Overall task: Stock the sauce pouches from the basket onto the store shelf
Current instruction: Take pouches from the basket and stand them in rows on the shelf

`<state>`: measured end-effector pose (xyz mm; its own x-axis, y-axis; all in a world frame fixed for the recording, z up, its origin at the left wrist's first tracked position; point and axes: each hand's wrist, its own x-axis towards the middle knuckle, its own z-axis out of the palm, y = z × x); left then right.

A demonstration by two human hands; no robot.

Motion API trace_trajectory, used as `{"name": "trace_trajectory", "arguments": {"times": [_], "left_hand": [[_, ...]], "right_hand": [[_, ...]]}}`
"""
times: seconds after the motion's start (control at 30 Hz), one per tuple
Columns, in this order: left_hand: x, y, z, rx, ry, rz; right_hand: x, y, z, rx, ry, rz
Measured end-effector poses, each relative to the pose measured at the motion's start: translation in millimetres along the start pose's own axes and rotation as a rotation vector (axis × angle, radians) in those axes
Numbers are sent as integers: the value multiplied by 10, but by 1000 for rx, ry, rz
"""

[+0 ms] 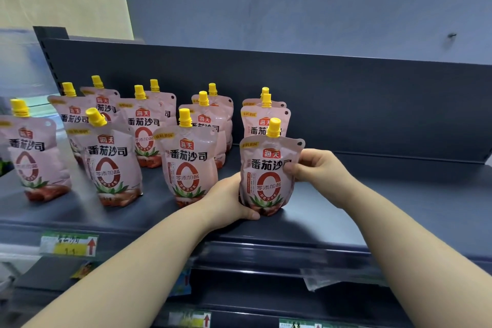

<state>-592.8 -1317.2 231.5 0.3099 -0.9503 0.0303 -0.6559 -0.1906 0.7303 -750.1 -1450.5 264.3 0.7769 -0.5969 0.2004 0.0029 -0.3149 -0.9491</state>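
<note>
We look down on a dark store shelf (372, 210) holding rows of pink sauce pouches (111, 162) with yellow screw caps. The pouch in hand (267, 181) stands upright at the near right end of the front row. Its base touches the shelf, just in front of a column of pouches (265, 121). Our left hand (234, 202) curls round its lower left corner, and our right hand (316, 165) pinches its right edge at mid height. The basket is out of view.

We judge this to be the settling step. To do it well, we would flatten the base squarely, turn the label to the near edge and line it up with the neighbouring pouch (189, 168) on the left. Then we would ease both hands away gently so it does not topple. A green price tag (69, 245) sits on the near left rail.
</note>
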Motion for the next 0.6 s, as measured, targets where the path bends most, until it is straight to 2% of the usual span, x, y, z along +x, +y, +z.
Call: {"name": "trace_trajectory", "arguments": {"times": [0.13, 0.3, 0.4, 0.6], "left_hand": [[-5, 18, -8, -20, -15, 11], [-60, 96, 25, -136, -53, 46], [-55, 144, 21, -172, -27, 73], [-62, 205, 10, -215, -21, 99]], "right_hand": [[-83, 157, 126, -216, -171, 127], [-120, 218, 160, -120, -63, 122], [-128, 143, 133, -79, -80, 111], [-150, -21, 74, -159, -134, 89]]}}
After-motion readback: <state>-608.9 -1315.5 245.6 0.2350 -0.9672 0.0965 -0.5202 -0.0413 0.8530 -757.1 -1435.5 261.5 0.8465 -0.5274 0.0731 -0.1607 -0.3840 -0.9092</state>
